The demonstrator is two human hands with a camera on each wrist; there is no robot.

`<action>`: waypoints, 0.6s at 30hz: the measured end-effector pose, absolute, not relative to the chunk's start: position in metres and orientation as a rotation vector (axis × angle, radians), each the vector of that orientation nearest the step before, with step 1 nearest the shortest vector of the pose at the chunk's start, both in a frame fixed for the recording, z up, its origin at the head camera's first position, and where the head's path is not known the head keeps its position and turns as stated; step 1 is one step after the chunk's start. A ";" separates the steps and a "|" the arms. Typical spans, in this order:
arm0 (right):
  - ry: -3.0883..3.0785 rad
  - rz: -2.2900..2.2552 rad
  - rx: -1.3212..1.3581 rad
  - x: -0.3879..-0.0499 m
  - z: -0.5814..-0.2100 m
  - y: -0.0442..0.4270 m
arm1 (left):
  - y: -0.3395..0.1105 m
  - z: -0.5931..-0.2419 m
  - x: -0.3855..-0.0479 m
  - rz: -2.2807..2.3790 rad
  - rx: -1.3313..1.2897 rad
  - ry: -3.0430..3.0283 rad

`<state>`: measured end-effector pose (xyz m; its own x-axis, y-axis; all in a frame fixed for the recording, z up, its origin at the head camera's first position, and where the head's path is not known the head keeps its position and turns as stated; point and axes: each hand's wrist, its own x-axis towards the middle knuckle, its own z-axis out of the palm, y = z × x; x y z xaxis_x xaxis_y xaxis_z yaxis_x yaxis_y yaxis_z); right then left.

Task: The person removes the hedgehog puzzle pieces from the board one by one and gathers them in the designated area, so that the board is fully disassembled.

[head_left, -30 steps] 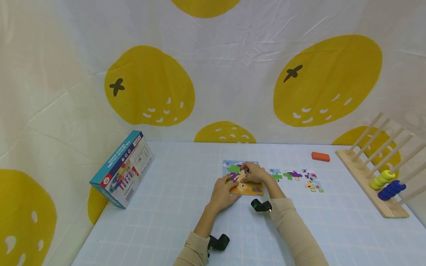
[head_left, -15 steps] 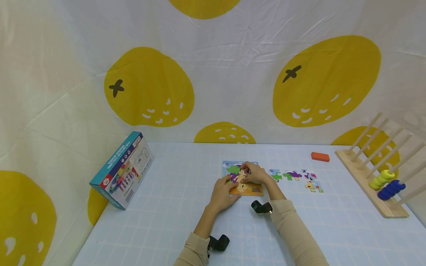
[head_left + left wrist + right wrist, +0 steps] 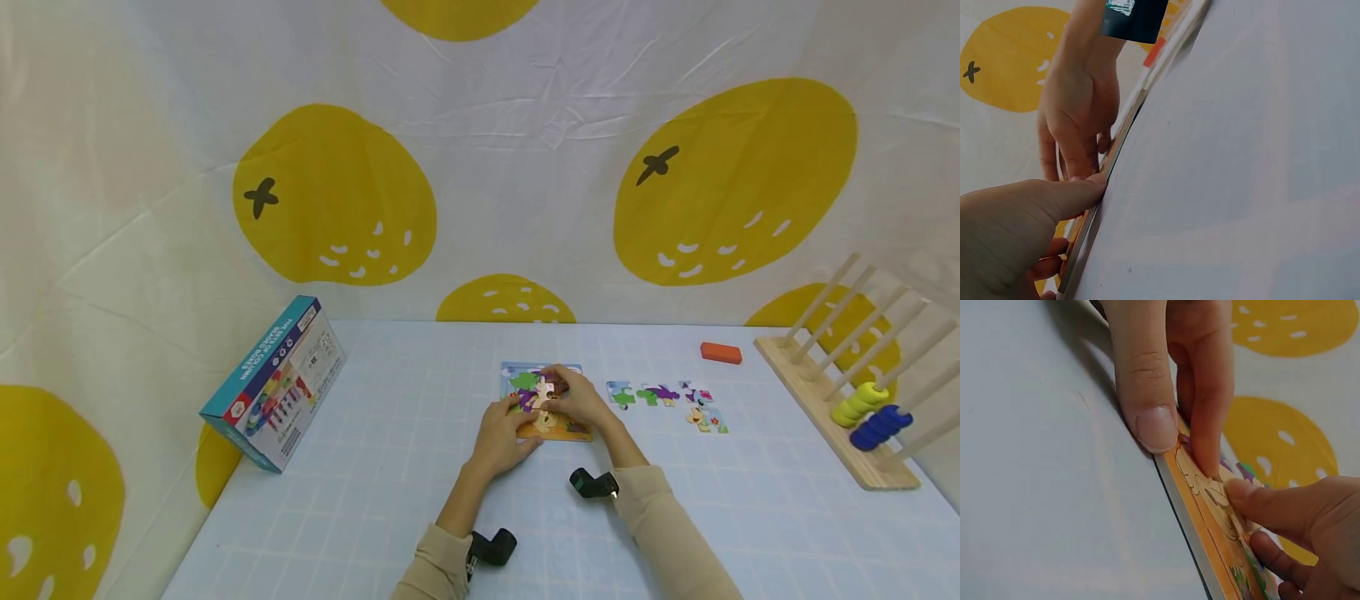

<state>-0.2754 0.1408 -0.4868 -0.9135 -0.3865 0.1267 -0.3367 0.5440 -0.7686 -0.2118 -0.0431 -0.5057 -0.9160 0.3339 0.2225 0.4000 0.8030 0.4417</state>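
Presently | left hand point(image 3: 500, 437): loosely extended fingers resting on the flat blue-and-orange jigsaw board point(image 3: 542, 391) beneath both hands | right hand point(image 3: 581, 402): thumb and forefinger parted over its picture; cannot tell if pinching | loose printed jigsaw pieces point(image 3: 663, 395): right of grip | risk: uneven fingertip pressure might tilt a piece or shift neighbours

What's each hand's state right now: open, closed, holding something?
Left hand: open, resting on the puzzle, thumb at its near edge.
Right hand: bent over the puzzle; whether it pinches a piece cannot be told.
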 end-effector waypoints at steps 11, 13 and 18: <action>2.702 -1.430 -0.656 -0.269 -0.493 0.144 | -0.043 -0.505 -0.211 -0.745 -0.578 -2.856; 2.703 -1.417 -0.674 -0.268 -0.493 0.143 | -0.043 -0.505 -0.212 -0.746 -0.577 -2.859; 2.711 -1.369 -0.701 -0.265 -0.491 0.143 | -0.043 -0.506 -0.212 -0.751 -0.581 -2.856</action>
<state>-0.2652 0.1426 -0.4914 -0.8987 -0.4018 0.1760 -0.3801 0.5131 -0.7696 -0.2116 -0.0435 -0.5059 -0.9172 0.3318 0.2204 0.3973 0.8020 0.4461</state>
